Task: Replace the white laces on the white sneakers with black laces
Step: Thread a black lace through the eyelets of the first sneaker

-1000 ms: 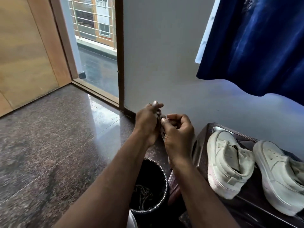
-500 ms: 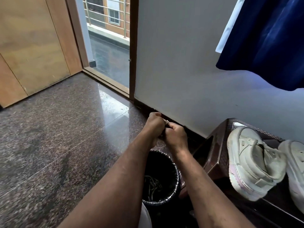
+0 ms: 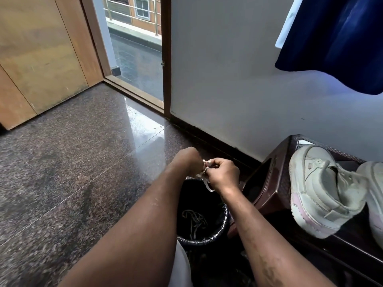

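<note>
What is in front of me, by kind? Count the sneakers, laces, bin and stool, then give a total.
White leather sneakers: 2
White flat lace, pinched by left hand and right hand: 1
Round black plastic-lined bin: 1
Greyish lace tangle inside that bin: 1
Dark brown stool: 1
Total: 6

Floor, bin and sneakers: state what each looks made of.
Floor: polished speckled stone, probably granite; it mirrors the doorway light. Bin: lined with thin black plastic, judging by the crinkled glossy rim. Sneakers: smooth white leather or synthetic, matt and scuffed, with stitched panels.
</note>
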